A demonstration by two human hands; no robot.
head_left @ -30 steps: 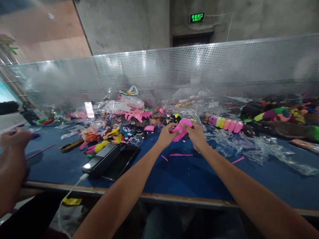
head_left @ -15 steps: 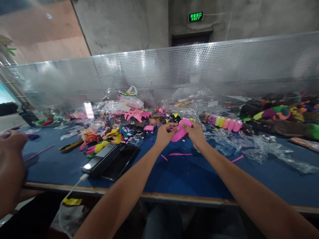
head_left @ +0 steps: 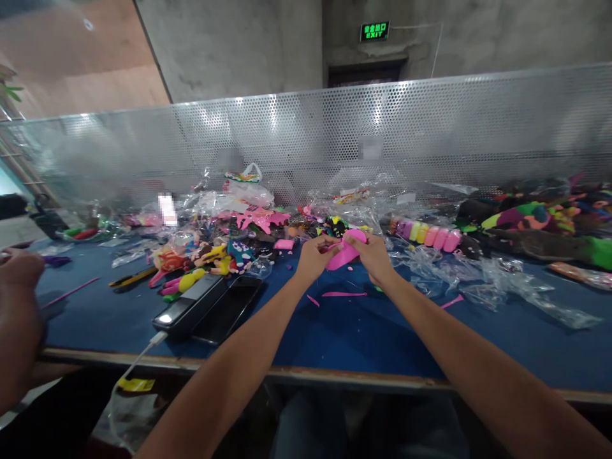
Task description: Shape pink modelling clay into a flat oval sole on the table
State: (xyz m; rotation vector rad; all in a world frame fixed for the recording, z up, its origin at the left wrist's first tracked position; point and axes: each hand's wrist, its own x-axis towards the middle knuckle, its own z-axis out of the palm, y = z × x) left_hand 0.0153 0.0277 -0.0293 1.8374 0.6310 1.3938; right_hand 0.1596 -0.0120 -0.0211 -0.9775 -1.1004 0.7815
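Observation:
Both my hands are stretched out over the blue table (head_left: pixel 354 331) and hold one flat pink clay piece (head_left: pixel 345 249) between them. My left hand (head_left: pixel 312 256) pinches its left end with closed fingers. On the right end, my right hand (head_left: pixel 373 257) grips with thumb and fingers closed. The piece is lifted a little above the table. Thin pink clay strips (head_left: pixel 343 294) lie on the cloth just below my hands.
A power bank (head_left: pixel 187 308) with a white cable and a dark phone (head_left: pixel 229 310) lie at the near left. Colourful clay figures (head_left: pixel 205 261) and clear plastic wrappers (head_left: pixel 478 277) crowd the back under a perforated metal screen (head_left: pixel 430 127). Another person's hand (head_left: pixel 19 268) is at far left.
My hands and the pink clay piece stay almost in place, shifting slightly left. The other person's hand at the left has drawn back a little toward the frame's edge.

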